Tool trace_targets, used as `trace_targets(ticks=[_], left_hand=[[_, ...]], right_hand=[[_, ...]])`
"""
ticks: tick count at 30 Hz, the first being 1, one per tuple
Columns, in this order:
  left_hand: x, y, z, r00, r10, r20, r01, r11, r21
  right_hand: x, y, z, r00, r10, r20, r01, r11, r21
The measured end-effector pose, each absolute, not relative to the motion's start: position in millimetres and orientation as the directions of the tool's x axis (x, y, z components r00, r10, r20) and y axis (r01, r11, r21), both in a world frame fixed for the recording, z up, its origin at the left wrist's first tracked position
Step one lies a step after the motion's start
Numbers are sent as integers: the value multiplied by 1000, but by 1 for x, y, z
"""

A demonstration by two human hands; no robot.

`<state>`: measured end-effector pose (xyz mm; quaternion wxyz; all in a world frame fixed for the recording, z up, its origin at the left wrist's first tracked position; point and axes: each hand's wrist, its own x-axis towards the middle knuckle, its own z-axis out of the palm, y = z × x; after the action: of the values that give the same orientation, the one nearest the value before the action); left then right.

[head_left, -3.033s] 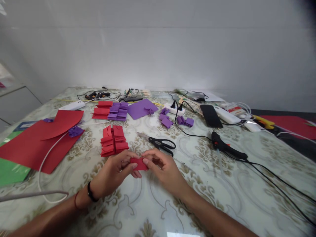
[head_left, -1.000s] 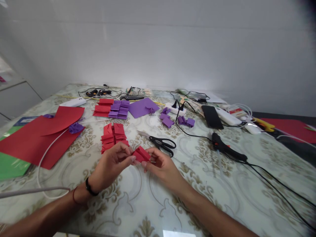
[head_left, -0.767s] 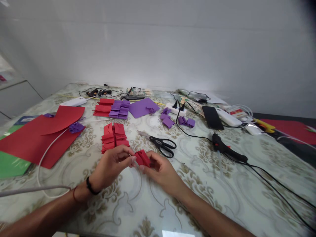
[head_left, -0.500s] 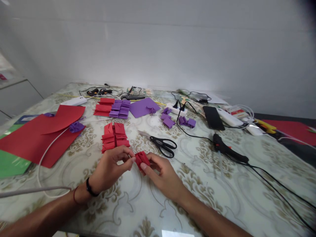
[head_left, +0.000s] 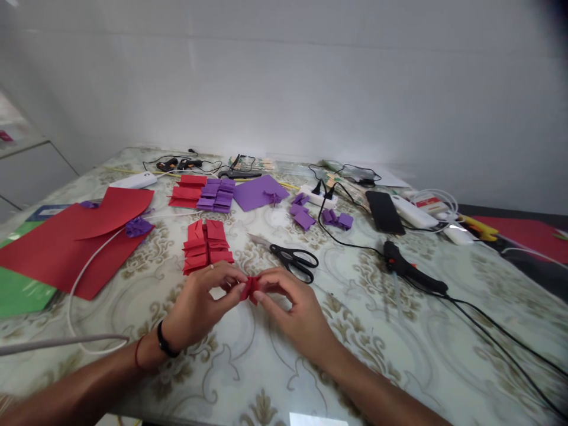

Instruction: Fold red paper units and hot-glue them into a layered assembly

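Observation:
A small piece of folded red paper (head_left: 251, 289) is pinched between both hands above the table. My left hand (head_left: 206, 299) grips its left side with thumb and fingers. On its right side, my right hand (head_left: 293, 305) holds it the same way, and the fingers cover much of it. Just beyond my left hand lie several folded red paper pieces (head_left: 206, 244) in two columns. Black-handled scissors (head_left: 293, 258) rest past my right hand, blades toward the left.
Red sheets (head_left: 89, 260) and a green sheet (head_left: 26, 296) lie left. Folded purple pieces (head_left: 216, 195) and a purple sheet (head_left: 257, 192) are further back. At right are a black glue gun (head_left: 412, 269) with its cord, a phone (head_left: 384, 212) and a power strip (head_left: 317, 196).
My left hand has moved right and taken hold of the folded red paper's left side. My right hand keeps its grip, and the paper now looks more covered by fingers.

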<state>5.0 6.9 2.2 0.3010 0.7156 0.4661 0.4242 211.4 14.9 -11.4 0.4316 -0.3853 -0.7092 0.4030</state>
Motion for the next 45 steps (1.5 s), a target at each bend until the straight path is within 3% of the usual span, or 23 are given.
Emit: trace_targets(ticks=[11, 14, 19, 25, 32, 39, 45], left_hand=[[5, 6, 1, 198, 922, 331, 409, -385, 827], [3, 7, -1, 190, 961, 202, 302, -253, 919], [0, 12, -6, 351, 936, 18, 122, -65, 990], [3, 11, -5, 349, 937, -13, 145, -40, 989], [1, 11, -3, 248, 969, -3, 139, -33, 990], [1, 11, -1, 372, 925, -78, 311, -45, 949], [1, 10, 3, 350, 937, -13, 279, -91, 956]], right_hand=[[208, 13, -14, -287, 930, 229, 152, 280, -948], [209, 12, -15, -277, 942, 191, 130, 233, -964], [211, 13, -16, -294, 947, 131, 63, 156, -986], [211, 15, -15, -335, 937, 98, 42, 118, -992], [211, 17, -15, -471, 880, -67, 94, -25, -995], [214, 20, -12, -437, 899, -13, 109, 38, -993], [212, 17, -14, -490, 871, -40, 142, 34, -989]])
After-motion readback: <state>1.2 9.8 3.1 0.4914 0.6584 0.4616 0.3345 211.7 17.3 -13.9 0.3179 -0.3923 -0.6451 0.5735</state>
